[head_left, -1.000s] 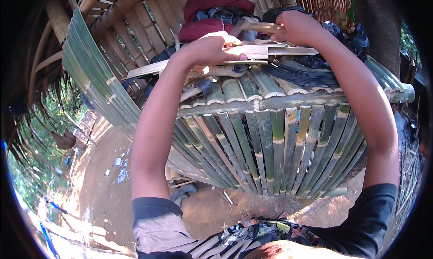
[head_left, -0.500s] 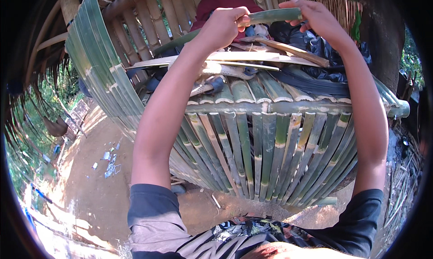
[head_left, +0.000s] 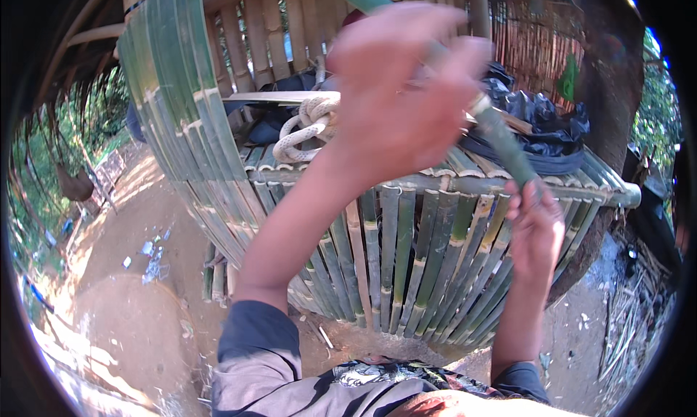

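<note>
A long green bamboo strip (head_left: 504, 141) slants from the top of the view down to the right. My left hand (head_left: 406, 90), smeared by motion, is closed around its middle and hides part of it. Lower down, my right hand (head_left: 536, 224) grips the strip's near end, fingers wrapped round it. Below the hands is a bamboo platform (head_left: 435, 181) with split-bamboo slats fixed along its front. A coiled pale rope (head_left: 308, 130) lies on the platform beside my left forearm.
A tall panel of green bamboo slats (head_left: 170, 90) rises at the left. Black plastic bags (head_left: 544, 115) sit at the platform's back right, near a thick trunk (head_left: 606, 68). Litter (head_left: 152, 261) is scattered on the dirt ground at left.
The strip has swung from nearly level to a steep slant. My right hand has come down and nearer with its end; my left hand has moved right. The view has shifted slightly.
</note>
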The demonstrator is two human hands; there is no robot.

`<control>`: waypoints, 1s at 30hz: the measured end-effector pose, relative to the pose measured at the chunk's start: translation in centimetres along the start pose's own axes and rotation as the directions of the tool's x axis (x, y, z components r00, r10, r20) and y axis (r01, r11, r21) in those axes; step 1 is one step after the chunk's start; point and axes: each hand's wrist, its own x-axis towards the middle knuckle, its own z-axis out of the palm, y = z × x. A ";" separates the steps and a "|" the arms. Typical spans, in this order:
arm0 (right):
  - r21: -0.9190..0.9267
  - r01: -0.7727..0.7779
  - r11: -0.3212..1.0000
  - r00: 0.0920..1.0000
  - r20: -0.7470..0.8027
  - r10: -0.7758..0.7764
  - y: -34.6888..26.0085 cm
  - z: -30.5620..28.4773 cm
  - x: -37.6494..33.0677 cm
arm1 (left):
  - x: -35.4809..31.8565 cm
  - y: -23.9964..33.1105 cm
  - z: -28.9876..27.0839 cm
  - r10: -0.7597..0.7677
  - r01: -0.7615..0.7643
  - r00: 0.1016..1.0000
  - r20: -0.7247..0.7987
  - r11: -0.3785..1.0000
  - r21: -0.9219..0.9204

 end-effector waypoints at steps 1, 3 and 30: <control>0.083 -0.051 0.995 0.998 0.025 0.049 1.3 0.3 -1.6 | -1.3 -0.7 -1.5 -0.116 0.116 0.991 -0.061 0.993 0.010; 0.245 -0.202 0.948 0.979 0.079 0.188 4.6 2.0 -5.0 | -3.9 -1.2 -4.9 -0.574 0.562 0.816 -0.072 0.815 -0.141; -0.433 0.147 0.889 0.705 0.677 0.213 13.2 39.9 8.8 | -18.7 -8.5 -16.5 -0.932 0.938 0.333 -0.143 0.343 -0.048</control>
